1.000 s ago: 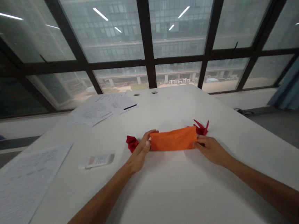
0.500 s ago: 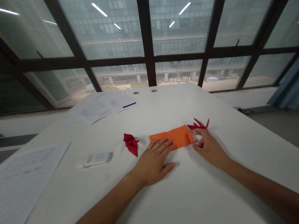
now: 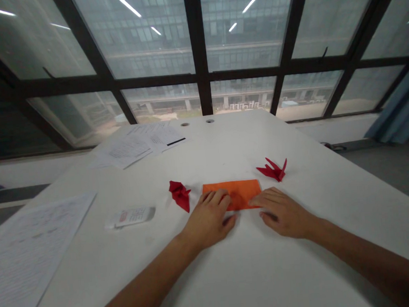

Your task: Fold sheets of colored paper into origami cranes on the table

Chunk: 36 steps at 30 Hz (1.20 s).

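An orange paper rectangle (image 3: 243,193) lies flat on the white table, its long side running left to right. My left hand (image 3: 212,219) rests on its left part, fingers spread a little and thumb apart. On its lower right part lie the fingertips of my right hand (image 3: 283,213), the thumb apart below them on the table. Neither hand grips anything. A red folded paper piece (image 3: 180,195) sits just left of the orange paper. Behind my right hand stands a red origami crane (image 3: 273,169), touched by neither hand.
Left of the red piece lies a small white packet (image 3: 134,217). A printed sheet (image 3: 37,249) covers the table's left edge. More printed papers (image 3: 132,148) overlap at the back left. Two round holes are near the table's far edge, before the windows.
My right hand has moved left and slightly down, from the orange paper's right end onto its lower part. The paper's right side has turned straight and flattened. The crane is now fully uncovered.
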### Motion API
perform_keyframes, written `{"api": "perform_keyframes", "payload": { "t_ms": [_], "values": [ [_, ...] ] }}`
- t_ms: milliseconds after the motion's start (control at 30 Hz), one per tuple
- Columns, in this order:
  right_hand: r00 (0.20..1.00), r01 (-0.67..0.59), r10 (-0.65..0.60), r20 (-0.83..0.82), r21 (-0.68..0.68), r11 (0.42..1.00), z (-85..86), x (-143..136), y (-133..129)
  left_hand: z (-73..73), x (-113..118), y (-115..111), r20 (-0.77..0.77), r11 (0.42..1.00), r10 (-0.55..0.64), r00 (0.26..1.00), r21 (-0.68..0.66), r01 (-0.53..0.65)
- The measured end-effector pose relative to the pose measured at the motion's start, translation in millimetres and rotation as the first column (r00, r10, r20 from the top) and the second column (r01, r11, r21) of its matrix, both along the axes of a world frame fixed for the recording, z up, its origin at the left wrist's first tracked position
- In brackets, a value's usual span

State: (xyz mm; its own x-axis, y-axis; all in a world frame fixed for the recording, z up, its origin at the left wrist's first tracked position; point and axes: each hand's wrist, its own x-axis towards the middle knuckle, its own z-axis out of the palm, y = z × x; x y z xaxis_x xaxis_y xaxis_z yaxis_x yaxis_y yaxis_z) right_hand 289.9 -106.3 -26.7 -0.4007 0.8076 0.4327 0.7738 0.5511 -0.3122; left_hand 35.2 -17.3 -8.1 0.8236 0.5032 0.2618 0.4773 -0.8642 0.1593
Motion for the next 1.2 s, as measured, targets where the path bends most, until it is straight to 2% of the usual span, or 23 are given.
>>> {"api": "perform_keyframes", "payload": {
  "t_ms": [100,233,400,667,800,1000,1100,1200],
  "values": [
    [0.998,0.03,-0.027,-0.053,0.046,0.999,-1.9,0.2,1.0,-4.6,-0.2,4.9,0.013,0.999,0.044,0.999,0.016,-0.044],
    [0.99,0.093,-0.081,-0.119,0.101,0.991,-4.1,5.6,4.5,-6.3,-0.3,8.1,0.01,0.999,0.027,1.0,0.028,-0.027],
    [0.994,0.059,-0.055,-0.09,0.048,0.997,-10.1,14.9,9.3,-5.2,-1.5,7.8,0.024,1.0,0.015,1.0,0.007,-0.015],
    [0.991,0.127,-0.125,-0.043,0.068,0.99,-12.5,13.6,11.6,-4.6,-4.8,8.6,0.07,0.999,-0.022,0.997,-0.032,0.024],
    [0.981,0.154,-0.146,-0.126,0.053,0.987,-13.0,12.4,9.9,-4.3,-4.8,7.0,0.054,1.0,-0.014,0.998,-0.017,0.015],
    [0.962,0.141,-0.131,-0.238,0.023,0.99,-7.3,0.5,3.3,-2.4,2.6,-2.3,0.024,0.995,0.046,0.999,0.086,-0.048],
    [0.916,0.158,-0.139,-0.377,0.021,0.987,-3.3,-10.7,-0.8,-0.9,6.2,-7.8,0.037,0.992,0.085,0.996,0.087,-0.088],
    [0.782,0.227,-0.171,-0.6,0.017,0.974,-2.9,-18.3,-2.3,0.9,8.5,-11.0,0.102,0.985,0.168,0.981,-0.066,-0.161]
  ]
}}
